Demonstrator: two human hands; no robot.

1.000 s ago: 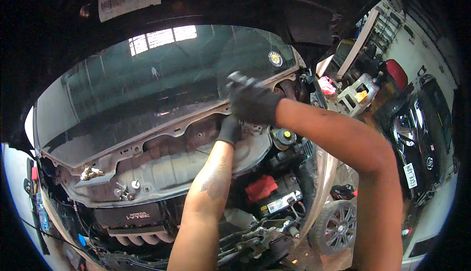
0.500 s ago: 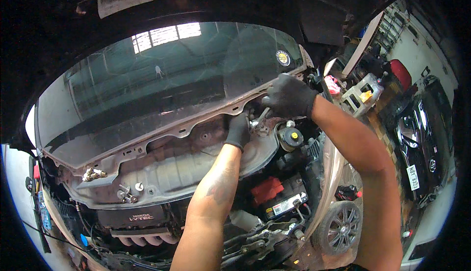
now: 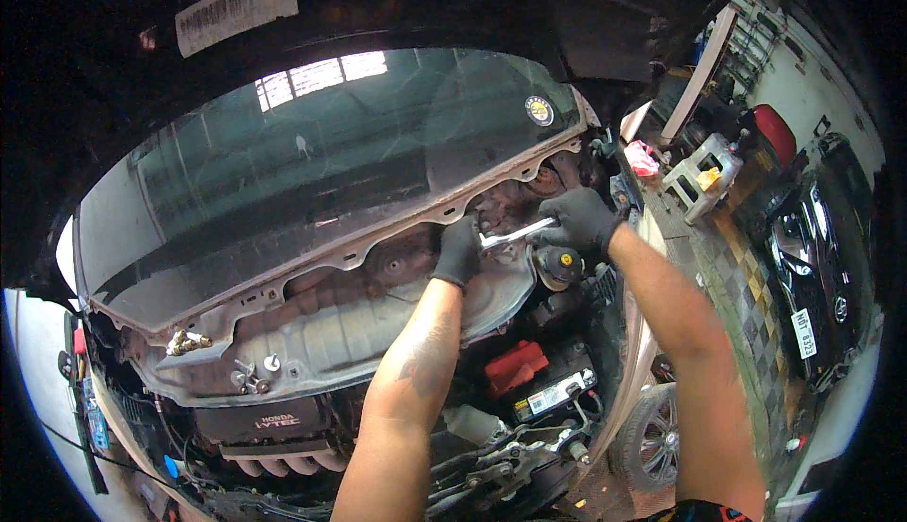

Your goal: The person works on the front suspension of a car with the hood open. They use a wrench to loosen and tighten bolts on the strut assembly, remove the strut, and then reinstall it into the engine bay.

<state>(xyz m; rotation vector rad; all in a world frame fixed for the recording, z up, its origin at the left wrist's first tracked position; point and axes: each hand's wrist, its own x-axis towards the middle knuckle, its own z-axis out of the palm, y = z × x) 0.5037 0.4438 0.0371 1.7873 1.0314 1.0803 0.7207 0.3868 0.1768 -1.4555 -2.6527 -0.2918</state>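
Observation:
In a car's engine bay, below the windshield (image 3: 321, 163), a shiny metal wrench (image 3: 518, 236) slants up to the right. My right hand (image 3: 580, 221), in a black glove, is closed round the handle's outer end. My left hand (image 3: 459, 250), also gloved in black, is closed at the wrench's head, its fingertips partly hidden. Whatever the head sits on cannot be made out. Just below my right hand is a round reservoir with a black cap (image 3: 564, 265). The bare metal cowl panel (image 3: 378, 319) runs to the left beneath the glass edge.
Loose metal fasteners (image 3: 253, 377) and a small pile of bolts (image 3: 189, 342) lie on the panel at left. A battery (image 3: 553, 395) with a red cover (image 3: 516, 369) sits lower right. The raised hood (image 3: 425, 2) hangs overhead. A grey stool (image 3: 701, 178) stands beyond the fender.
My right hand has moved down and slightly right, swinging the wrench handle from steep to nearly level, so more of it shows. My left hand has stayed at the wrench's head.

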